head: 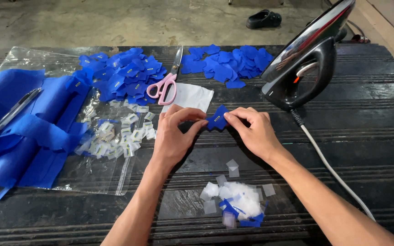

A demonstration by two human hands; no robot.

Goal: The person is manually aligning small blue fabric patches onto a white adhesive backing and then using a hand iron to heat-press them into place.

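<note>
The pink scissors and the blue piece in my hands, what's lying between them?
In the head view, a white sheet lies between the pink scissors and the blue piece, partly under the scissors' handles.

Royal blue on the small cut fabric piece (216, 121), with a tiny pale label at its middle. Same blue across the two heaps of cut fabric pieces (126, 75) and the long folded fabric strips (28, 132). Pink handles, silver blades on the scissors (164, 86). Black body, mirror-bright soleplate, red spot on the upright iron (304, 61); off-white cord (331, 171). White paper scraps flecked with blue trimmings (237, 200). Black, ridged table (370, 118). Clear plastic bag (96, 175) under small white labels (121, 134).
</note>
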